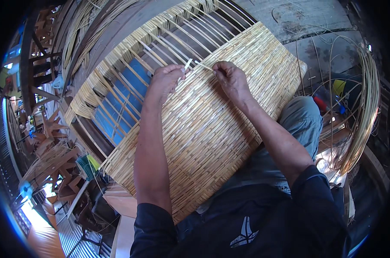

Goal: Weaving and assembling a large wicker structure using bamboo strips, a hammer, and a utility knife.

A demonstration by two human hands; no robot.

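A large woven rattan panel (212, 129) leans across the person's lap, its finished weave toward the body and bare ribs (177, 38) running away beyond the hands. At that weaving edge the right hand (231, 79) pinches a pale strip (202, 65), whose long axis points left toward the left hand (167, 79). The left hand's fingers are curled, seemingly gripping another strip end (188, 63), though the fingertips hide the exact hold.

The woven panel (212, 129) you've got there is pale straw-yellow in a tight brick-like weave, and the bare ribs (177, 38) at its open end run in even tan stripes over a bright blue sheet (117, 107). Your sleeves (156, 232) are dark navy, your trousers (302, 124) grey-blue. The coil of cane strips (367, 107) is yellow-green.
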